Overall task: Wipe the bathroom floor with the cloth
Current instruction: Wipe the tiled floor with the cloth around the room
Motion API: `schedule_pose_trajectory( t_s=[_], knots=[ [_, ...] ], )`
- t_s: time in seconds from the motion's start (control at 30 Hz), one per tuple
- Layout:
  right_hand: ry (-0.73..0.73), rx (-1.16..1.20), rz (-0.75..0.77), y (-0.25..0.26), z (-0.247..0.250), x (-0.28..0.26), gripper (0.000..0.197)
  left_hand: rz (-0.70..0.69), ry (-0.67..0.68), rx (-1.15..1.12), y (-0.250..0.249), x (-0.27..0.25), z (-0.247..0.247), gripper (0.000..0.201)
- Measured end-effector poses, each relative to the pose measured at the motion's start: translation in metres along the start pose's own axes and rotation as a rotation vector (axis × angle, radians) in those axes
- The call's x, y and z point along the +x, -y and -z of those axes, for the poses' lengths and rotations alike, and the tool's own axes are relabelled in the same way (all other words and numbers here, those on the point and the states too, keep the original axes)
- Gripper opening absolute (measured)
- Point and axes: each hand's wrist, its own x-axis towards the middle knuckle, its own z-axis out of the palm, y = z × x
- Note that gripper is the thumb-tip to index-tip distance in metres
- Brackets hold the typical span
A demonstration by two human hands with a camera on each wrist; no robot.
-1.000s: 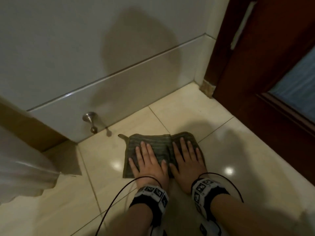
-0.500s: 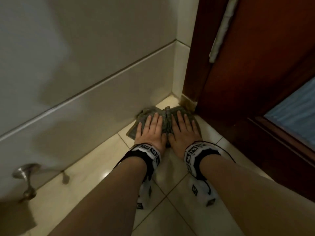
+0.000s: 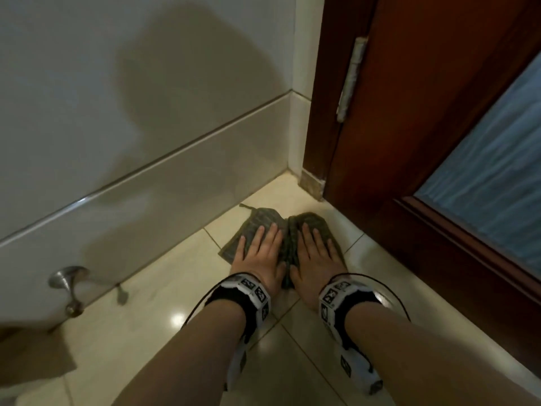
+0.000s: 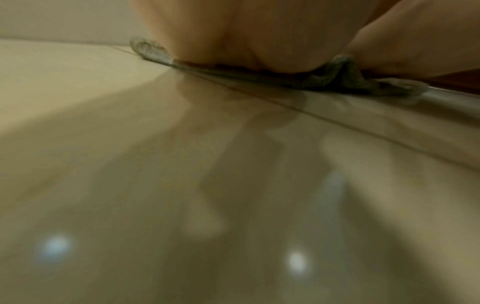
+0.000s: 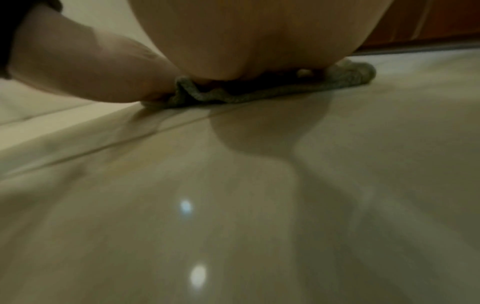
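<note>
A grey-green striped cloth (image 3: 257,219) lies on the glossy cream floor tiles (image 3: 164,288), a little short of the corner between wall and door. My left hand (image 3: 259,250) lies flat on its left half, fingers straight. My right hand (image 3: 314,250) lies flat on its right half, also with straight fingers. A ridge of cloth bunches up between the two hands. In the left wrist view the palm (image 4: 233,37) presses on the cloth (image 4: 337,76). In the right wrist view the palm (image 5: 246,37) presses on the cloth (image 5: 259,90) and the thumb touches its edge.
A pale tiled wall (image 3: 146,112) with a skirting runs along the left. A dark red wooden door (image 3: 424,127) with a frosted glass pane (image 3: 497,171) stands close on the right. A metal door stop (image 3: 70,291) sticks up from the floor at the left.
Over the last second both hands pushed the cloth forward into the corner by the door, then drew it back a little toward me. The cloth bunched in the middle.
</note>
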Motion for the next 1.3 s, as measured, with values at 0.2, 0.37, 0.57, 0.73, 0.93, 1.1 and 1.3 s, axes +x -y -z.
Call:
schedule_pose_trajectory(
  t_s=[0.2,0.37,0.57,0.73,0.93,1.1,1.3],
  knots=[
    [0.137,0.006,0.039,-0.007,-0.027,-0.079,0.092,-0.058,0.106,0.062,-0.030,-0.043,-0.010,0.067],
    [0.135,0.114,-0.025,0.000,-0.024,-0.070,0.075,-0.084,0.064,0.072,-0.032,-0.033,-0.010,0.066],
    [0.107,0.109,-0.047,-0.032,-0.001,-0.019,0.073,-0.156,0.051,0.113,-0.041,0.024,0.009,0.064],
    [0.058,0.133,-0.037,-0.052,0.012,0.020,0.077,-0.142,0.048,0.174,-0.045,0.056,0.013,0.061],
    [0.023,0.169,0.007,-0.059,0.018,0.030,0.082,-0.092,0.065,0.180,-0.047,0.061,0.013,0.059],
    [0.076,0.125,0.003,-0.050,0.010,-0.006,0.085,-0.117,0.078,0.135,-0.049,0.025,0.006,0.063],
    [0.152,0.088,0.000,-0.023,-0.020,-0.079,0.087,-0.083,0.068,0.103,-0.050,-0.052,-0.024,0.069]
  ],
)
